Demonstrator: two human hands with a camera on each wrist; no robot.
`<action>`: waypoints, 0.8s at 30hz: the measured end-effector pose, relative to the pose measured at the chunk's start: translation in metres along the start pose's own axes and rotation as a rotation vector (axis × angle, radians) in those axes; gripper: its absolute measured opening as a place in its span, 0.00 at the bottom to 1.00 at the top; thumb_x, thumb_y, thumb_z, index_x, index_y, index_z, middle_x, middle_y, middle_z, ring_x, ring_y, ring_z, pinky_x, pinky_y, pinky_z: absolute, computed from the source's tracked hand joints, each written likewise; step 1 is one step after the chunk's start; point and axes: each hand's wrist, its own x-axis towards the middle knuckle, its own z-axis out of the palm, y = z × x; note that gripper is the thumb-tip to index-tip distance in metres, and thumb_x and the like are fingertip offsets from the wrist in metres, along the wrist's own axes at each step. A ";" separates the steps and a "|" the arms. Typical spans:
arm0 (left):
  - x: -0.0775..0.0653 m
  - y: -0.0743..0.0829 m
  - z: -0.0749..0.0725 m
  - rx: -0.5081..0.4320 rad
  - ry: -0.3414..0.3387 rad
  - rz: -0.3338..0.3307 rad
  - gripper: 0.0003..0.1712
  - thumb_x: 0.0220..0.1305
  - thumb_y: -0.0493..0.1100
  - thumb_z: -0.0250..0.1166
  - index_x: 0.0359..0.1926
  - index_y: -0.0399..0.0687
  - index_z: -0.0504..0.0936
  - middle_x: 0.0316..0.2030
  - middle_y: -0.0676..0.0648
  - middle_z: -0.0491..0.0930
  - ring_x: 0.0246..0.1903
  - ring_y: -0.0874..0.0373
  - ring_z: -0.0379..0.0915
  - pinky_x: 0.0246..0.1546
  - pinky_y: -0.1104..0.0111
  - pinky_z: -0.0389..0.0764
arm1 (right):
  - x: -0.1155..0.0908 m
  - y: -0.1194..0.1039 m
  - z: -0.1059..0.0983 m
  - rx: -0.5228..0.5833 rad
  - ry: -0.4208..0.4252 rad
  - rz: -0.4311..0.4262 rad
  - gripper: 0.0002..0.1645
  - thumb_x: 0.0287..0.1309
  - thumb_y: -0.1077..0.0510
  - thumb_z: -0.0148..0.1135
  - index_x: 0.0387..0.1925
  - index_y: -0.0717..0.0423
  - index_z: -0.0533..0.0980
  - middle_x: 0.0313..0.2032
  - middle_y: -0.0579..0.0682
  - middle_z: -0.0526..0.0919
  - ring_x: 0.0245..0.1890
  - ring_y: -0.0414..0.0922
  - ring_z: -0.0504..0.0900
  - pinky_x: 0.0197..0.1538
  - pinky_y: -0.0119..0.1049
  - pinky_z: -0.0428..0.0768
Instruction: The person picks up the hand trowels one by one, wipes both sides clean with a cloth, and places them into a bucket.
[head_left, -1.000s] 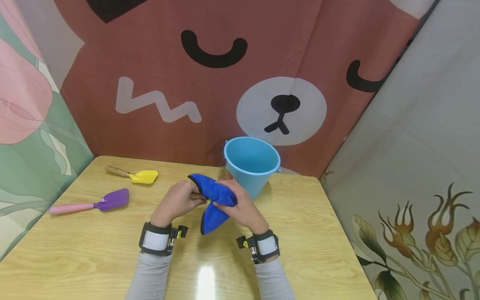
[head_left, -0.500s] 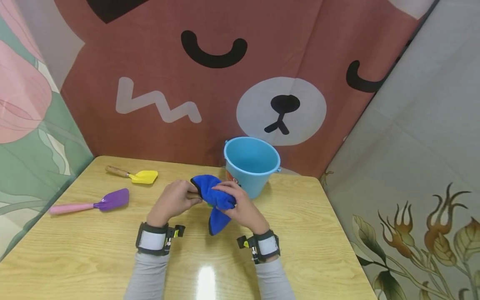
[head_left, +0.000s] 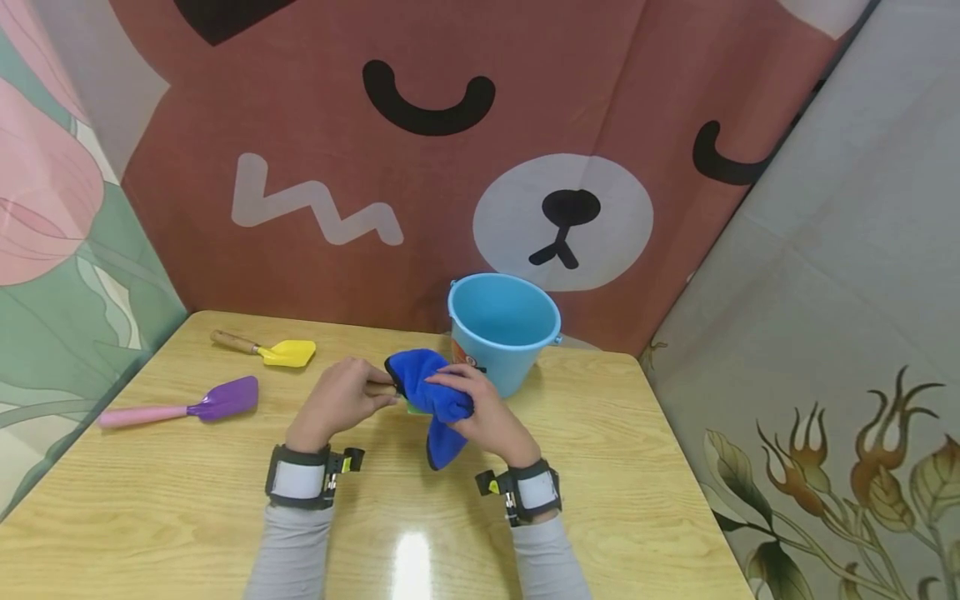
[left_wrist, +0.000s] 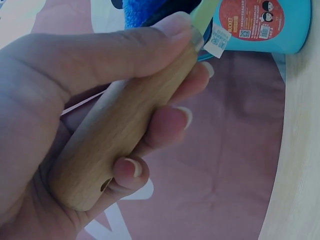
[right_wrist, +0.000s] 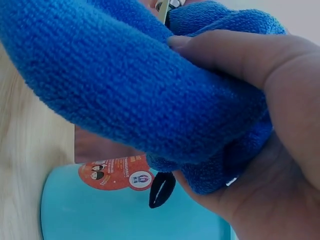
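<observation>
My left hand grips the wooden handle of a green shovel, fingers curled round it and thumb near its metal collar. Only a bit of the shovel's green part shows; most of the blade is hidden by a blue cloth with black edging. My right hand holds that cloth bunched round the blade, its thumb pressing on the fabric. One corner of the cloth hangs down below the right hand. Both hands are above the table, in front of the light-blue bucket.
The bucket stands upright at the table's back edge, close behind the cloth. On the left of the wooden table lie a yellow shovel with a wooden handle and a purple shovel with a pink handle. Printed curtains surround the table.
My left hand has moved slightly left with the handle, away from the cloth. The right hand has closed further round the cloth, whose hanging corner has swung right.
</observation>
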 end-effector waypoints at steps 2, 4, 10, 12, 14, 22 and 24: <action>0.000 -0.001 0.000 -0.004 -0.005 -0.010 0.10 0.54 0.41 0.80 0.37 0.43 0.92 0.33 0.49 0.90 0.33 0.59 0.87 0.36 0.58 0.87 | -0.001 -0.001 -0.001 -0.008 -0.005 0.007 0.35 0.58 0.70 0.69 0.64 0.42 0.77 0.65 0.49 0.73 0.69 0.52 0.69 0.68 0.55 0.73; 0.000 -0.001 -0.001 -0.012 -0.013 -0.020 0.12 0.54 0.42 0.80 0.38 0.42 0.92 0.33 0.48 0.90 0.33 0.58 0.88 0.38 0.58 0.87 | -0.001 -0.001 -0.002 -0.015 -0.010 0.018 0.35 0.58 0.71 0.68 0.64 0.41 0.77 0.66 0.49 0.72 0.69 0.52 0.69 0.68 0.55 0.73; -0.001 -0.003 -0.002 -0.037 -0.032 -0.048 0.12 0.55 0.41 0.79 0.40 0.42 0.92 0.35 0.49 0.90 0.34 0.59 0.88 0.38 0.58 0.87 | -0.003 0.000 -0.005 -0.028 -0.018 0.041 0.36 0.57 0.72 0.68 0.64 0.40 0.77 0.67 0.50 0.71 0.70 0.53 0.67 0.68 0.56 0.72; -0.002 -0.004 -0.003 -0.046 -0.034 -0.055 0.12 0.56 0.41 0.79 0.41 0.43 0.92 0.35 0.49 0.90 0.34 0.60 0.88 0.39 0.58 0.87 | -0.004 0.000 -0.006 -0.023 -0.018 0.040 0.36 0.57 0.72 0.68 0.64 0.41 0.77 0.67 0.50 0.71 0.70 0.54 0.67 0.68 0.56 0.73; -0.003 -0.005 -0.003 -0.058 -0.037 -0.061 0.13 0.56 0.41 0.78 0.42 0.43 0.92 0.35 0.49 0.90 0.34 0.60 0.88 0.39 0.58 0.87 | -0.004 0.001 -0.007 -0.024 -0.018 0.040 0.36 0.57 0.72 0.67 0.64 0.41 0.77 0.67 0.51 0.71 0.70 0.54 0.68 0.68 0.55 0.73; -0.006 -0.008 -0.008 -0.057 -0.038 -0.078 0.14 0.57 0.43 0.78 0.44 0.43 0.91 0.37 0.49 0.90 0.36 0.58 0.87 0.41 0.57 0.86 | -0.006 0.005 -0.010 -0.013 0.001 0.029 0.39 0.54 0.75 0.67 0.64 0.42 0.77 0.67 0.53 0.71 0.70 0.55 0.68 0.66 0.57 0.74; -0.007 -0.008 -0.009 -0.060 -0.035 -0.082 0.14 0.57 0.42 0.78 0.44 0.43 0.91 0.37 0.49 0.90 0.37 0.57 0.88 0.41 0.56 0.87 | -0.007 0.006 -0.010 -0.007 0.008 0.021 0.39 0.54 0.76 0.67 0.63 0.43 0.78 0.67 0.54 0.71 0.69 0.56 0.68 0.66 0.59 0.74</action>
